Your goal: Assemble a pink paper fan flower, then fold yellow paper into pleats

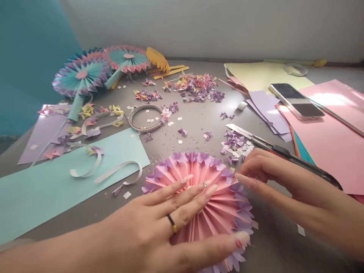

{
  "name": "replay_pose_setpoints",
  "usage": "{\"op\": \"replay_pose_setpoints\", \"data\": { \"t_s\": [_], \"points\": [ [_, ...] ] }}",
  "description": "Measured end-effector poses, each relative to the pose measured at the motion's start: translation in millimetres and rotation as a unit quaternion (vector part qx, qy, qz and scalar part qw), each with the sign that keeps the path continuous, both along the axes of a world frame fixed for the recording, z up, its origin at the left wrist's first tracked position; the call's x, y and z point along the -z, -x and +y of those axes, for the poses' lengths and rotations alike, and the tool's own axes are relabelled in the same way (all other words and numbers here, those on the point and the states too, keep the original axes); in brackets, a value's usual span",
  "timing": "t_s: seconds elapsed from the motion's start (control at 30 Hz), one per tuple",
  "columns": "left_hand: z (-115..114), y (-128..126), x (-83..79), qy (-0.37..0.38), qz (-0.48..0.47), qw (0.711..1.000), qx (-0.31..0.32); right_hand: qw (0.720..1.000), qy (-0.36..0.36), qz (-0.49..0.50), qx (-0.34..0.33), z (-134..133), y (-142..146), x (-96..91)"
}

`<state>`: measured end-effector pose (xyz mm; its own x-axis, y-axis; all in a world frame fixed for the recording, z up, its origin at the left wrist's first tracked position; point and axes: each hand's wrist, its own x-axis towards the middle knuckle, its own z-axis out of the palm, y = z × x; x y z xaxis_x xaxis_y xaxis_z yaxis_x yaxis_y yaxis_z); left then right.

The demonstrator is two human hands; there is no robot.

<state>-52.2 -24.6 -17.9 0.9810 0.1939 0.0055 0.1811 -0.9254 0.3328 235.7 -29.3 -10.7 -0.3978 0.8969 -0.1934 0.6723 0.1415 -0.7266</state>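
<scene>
A pink pleated paper rosette [212, 206] edged with small purple paper butterflies lies on the grey table in front of me. My left hand [167, 223] rests flat on it with fingers stretched out, a ring on one finger. My right hand [273, 178] is at the rosette's right edge, fingertips pinched together against the purple trim; what they pinch is too small to make out. A pile of loose purple paper butterflies [234, 142] lies just beyond the right hand.
A utility knife [273, 148] lies by the right hand. A phone [297, 100] sits on pink paper [330, 140]. A light blue sheet [57, 182] with white strips is left. Finished paper fans [85, 76], a tape roll [145, 117] and paper scraps lie farther back.
</scene>
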Motion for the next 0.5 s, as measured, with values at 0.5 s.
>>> {"op": "replay_pose_setpoints", "data": {
  "t_s": [0.5],
  "points": [
    [-2.7,3.4,-1.6,0.07,0.006,0.997,-0.021,0.999,0.041,-0.004,-0.003,-0.5,0.8,-0.4]
  ]
}}
